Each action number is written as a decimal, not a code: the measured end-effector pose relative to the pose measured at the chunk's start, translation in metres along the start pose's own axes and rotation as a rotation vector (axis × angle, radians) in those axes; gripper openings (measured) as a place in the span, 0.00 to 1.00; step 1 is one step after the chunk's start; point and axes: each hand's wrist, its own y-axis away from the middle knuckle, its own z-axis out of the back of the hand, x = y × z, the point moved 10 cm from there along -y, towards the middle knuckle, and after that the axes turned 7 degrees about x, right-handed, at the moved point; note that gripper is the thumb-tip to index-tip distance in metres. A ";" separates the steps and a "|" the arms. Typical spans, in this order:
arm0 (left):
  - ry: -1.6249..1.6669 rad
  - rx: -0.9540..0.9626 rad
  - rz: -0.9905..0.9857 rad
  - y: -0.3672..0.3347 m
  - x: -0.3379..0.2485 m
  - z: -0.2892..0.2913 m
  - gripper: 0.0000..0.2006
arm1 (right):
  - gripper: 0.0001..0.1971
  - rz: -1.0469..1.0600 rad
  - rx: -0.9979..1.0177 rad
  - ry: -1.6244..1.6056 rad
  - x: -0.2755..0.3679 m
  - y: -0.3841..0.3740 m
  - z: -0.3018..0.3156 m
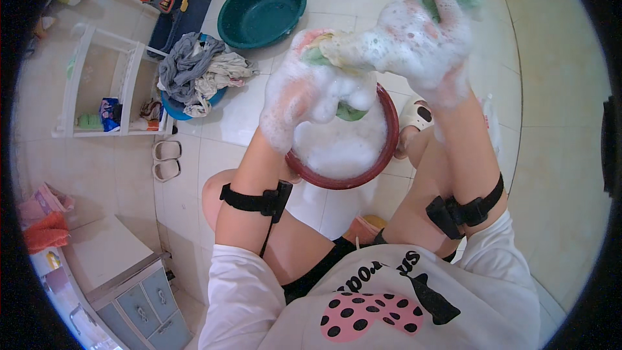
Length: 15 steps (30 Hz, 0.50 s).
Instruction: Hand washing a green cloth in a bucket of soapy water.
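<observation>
Thick white suds cover both of my hands above a red-brown basin filled with foam. My left hand is closed around part of a wet, green and pale cloth, whose green patches show below the fingers. The soapy cloth stretches across to my right hand, raised higher and farther right, which grips its other end. A green bit hangs out beyond the right fingers. Foam hides most of the fingers and the cloth's full shape.
A dark green basin stands on the tiles at the far left. Near it, grey and pale laundry is heaped in a blue basin. A white shelf, slippers and a cabinet line the left side.
</observation>
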 end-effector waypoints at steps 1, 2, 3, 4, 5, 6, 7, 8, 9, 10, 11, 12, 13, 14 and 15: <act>0.068 -0.025 -0.020 -0.001 -0.002 0.012 0.20 | 0.19 -0.005 -0.061 -0.048 -0.003 0.001 0.003; 0.136 -0.050 -0.040 0.000 -0.002 0.023 0.21 | 0.19 -0.010 -0.122 -0.096 -0.006 0.002 0.006; 0.140 -0.045 -0.033 -0.001 0.005 0.018 0.21 | 0.19 -0.004 -0.128 -0.091 -0.005 0.004 0.013; -0.250 -0.031 -0.340 0.008 -0.021 0.000 0.19 | 0.16 0.015 -0.183 0.027 -0.002 0.005 0.027; -0.641 -0.015 -0.645 0.025 -0.043 -0.025 0.18 | 0.14 0.034 -0.238 0.144 0.003 0.008 0.037; -0.644 -0.019 -0.649 0.026 -0.046 -0.023 0.18 | 0.14 0.029 -0.233 0.141 0.000 0.007 0.034; -0.439 0.141 -0.505 0.016 -0.037 -0.023 0.17 | 0.13 0.043 -0.251 0.282 0.002 0.008 0.030; -0.233 0.296 -0.356 0.009 -0.029 -0.025 0.17 | 0.12 0.057 -0.268 0.423 0.004 0.009 0.024; -0.023 0.448 -0.202 0.005 -0.021 -0.030 0.17 | 0.12 0.054 -0.265 0.423 0.002 0.007 0.019; 0.188 0.593 -0.046 0.007 -0.014 -0.038 0.17 | 0.10 0.020 -0.382 0.358 -0.004 0.010 0.024; 0.400 0.732 0.114 0.015 -0.007 -0.047 0.19 | 0.08 -0.014 -0.498 0.292 -0.010 0.014 0.031; 0.393 0.714 0.110 0.014 -0.003 -0.048 0.18 | 0.08 -0.010 -0.503 0.296 -0.009 0.016 0.036; 0.358 0.672 0.095 0.012 -0.001 -0.048 0.18 | 0.07 0.038 -0.517 0.500 0.001 0.018 0.042; 0.322 0.631 0.075 0.011 0.000 -0.047 0.18 | 0.08 0.085 -0.528 0.705 0.011 0.020 0.042; 0.276 0.577 0.040 0.011 -0.002 -0.044 0.18 | 0.08 0.084 -0.527 0.704 0.010 0.019 0.039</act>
